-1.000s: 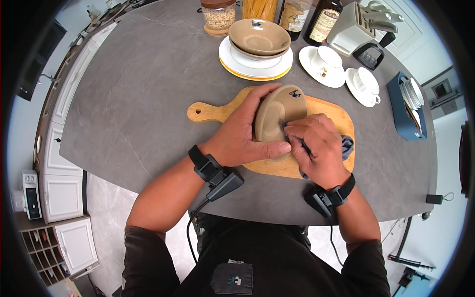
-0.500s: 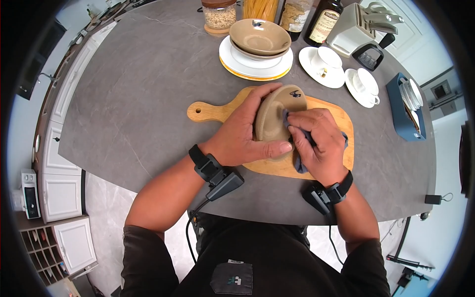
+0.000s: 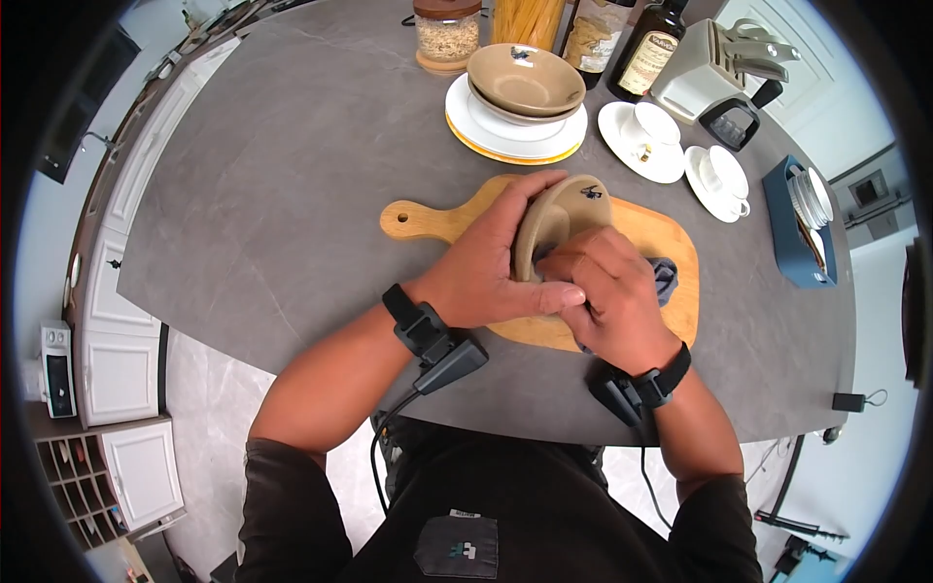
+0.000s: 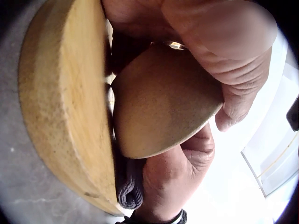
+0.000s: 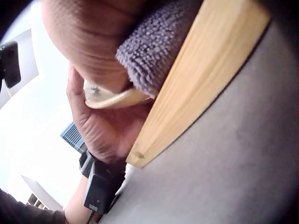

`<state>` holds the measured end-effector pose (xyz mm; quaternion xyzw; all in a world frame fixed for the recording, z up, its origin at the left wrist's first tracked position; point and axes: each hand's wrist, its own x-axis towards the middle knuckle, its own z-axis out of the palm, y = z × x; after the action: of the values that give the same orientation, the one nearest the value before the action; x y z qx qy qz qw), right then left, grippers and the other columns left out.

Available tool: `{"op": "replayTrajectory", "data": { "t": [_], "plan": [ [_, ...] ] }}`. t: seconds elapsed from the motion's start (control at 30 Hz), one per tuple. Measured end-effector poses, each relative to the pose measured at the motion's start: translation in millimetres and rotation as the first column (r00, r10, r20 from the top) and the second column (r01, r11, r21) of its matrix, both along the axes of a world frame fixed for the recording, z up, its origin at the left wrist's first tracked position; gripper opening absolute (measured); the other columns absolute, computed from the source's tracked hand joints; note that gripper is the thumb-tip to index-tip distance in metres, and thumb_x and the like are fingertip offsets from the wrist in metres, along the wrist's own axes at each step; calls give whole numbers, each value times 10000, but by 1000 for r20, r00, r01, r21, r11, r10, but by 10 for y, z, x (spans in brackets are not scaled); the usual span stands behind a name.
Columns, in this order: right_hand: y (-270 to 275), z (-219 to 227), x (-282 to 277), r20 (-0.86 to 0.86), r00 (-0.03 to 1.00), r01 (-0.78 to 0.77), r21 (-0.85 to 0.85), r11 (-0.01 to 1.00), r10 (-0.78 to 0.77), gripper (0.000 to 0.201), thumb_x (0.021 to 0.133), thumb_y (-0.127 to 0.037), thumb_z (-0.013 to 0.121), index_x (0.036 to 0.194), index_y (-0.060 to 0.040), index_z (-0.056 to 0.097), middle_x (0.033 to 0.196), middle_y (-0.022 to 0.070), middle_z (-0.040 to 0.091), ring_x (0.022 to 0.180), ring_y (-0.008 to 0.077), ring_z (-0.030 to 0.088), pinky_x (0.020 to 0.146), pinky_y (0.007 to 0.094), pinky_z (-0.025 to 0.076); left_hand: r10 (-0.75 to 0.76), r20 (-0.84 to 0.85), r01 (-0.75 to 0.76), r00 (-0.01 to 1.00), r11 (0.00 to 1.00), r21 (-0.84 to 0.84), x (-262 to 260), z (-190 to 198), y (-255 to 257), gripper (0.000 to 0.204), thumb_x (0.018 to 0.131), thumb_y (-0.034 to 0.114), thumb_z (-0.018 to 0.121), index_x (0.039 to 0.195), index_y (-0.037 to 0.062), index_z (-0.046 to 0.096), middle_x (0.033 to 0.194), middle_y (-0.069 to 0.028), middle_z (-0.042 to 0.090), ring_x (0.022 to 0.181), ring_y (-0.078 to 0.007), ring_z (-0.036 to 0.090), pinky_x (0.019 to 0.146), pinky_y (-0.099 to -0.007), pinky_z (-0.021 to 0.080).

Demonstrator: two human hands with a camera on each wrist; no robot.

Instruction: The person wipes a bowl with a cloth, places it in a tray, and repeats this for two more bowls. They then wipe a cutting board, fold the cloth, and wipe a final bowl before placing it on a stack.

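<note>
A small tan bowl [image 3: 585,199] with a dark blue motif inside its rim is tilted on edge over the wooden cutting board [image 3: 671,243]. My left hand [image 3: 481,267] grips it from the left, thumb across the near rim; the left wrist view shows the bowl's outer side [image 4: 159,102] under that hand. My right hand [image 3: 612,291] holds a bunched grey-purple cloth [image 5: 154,49], its curled fingers inside the bowl. Part of the cloth [image 3: 665,280] hangs out on the right, over the board. The fingertips and the cloth beneath them are hidden in the bowl.
Behind the board stand tan bowls [image 3: 525,78] stacked on white plates [image 3: 466,121]. White cups on saucers [image 3: 614,146] are to their right, then a blue bin [image 3: 792,233] with dishes. A jar [image 3: 447,39], bottles [image 3: 646,53] and a toaster [image 3: 695,73] line the back.
My right hand has moved with the cloth, first up the bowl's inner wall, now lower and deeper inside. The left hand keeps its grip. The head view has shifted slightly.
</note>
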<state>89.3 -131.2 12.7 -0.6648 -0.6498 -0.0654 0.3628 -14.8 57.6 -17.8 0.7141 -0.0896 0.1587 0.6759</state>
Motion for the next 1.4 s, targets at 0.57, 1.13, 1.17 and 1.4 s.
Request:
{"op": "replayTrajectory", "data": {
  "t": [0.57,1.13,1.17,1.4],
  "plan": [
    [-144,32,30,84,996,13,-30,999,-11,270,751,0,811,1017,-30,772,1059,97,772,1031,333,716,895,440,589,6,29,-7,1000,1000,24,11,-20,-2,1141,833,446,966,1664,28,306,1547,-172,507,1432,-276,527,1197,-424,456],
    [-193,-11,55,55,991,121,-35,992,-119,229,765,3,813,982,-59,768,934,72,735,927,303,683,812,420,558,6,-7,-6,1000,1000,10,9,1,-22,1126,847,408,958,1670,25,293,1547,-172,500,1447,-271,512,1207,-423,447],
    [-190,-15,65,33,993,111,-29,993,-110,217,767,3,810,970,-59,768,914,75,726,914,303,681,806,420,558,4,-7,-4,1000,1000,11,9,4,-29,1126,847,408,958,1670,25,293,1547,-172,500,1447,-271,512,1207,-423,447],
    [-166,-6,50,1,993,114,7,993,-114,186,773,-3,811,946,-59,770,895,81,720,881,304,671,795,416,557,10,-2,-10,1000,1000,28,6,11,-17,1135,843,425,963,1670,30,292,1549,-170,499,1450,-275,513,1209,-425,446]
  ]
}}
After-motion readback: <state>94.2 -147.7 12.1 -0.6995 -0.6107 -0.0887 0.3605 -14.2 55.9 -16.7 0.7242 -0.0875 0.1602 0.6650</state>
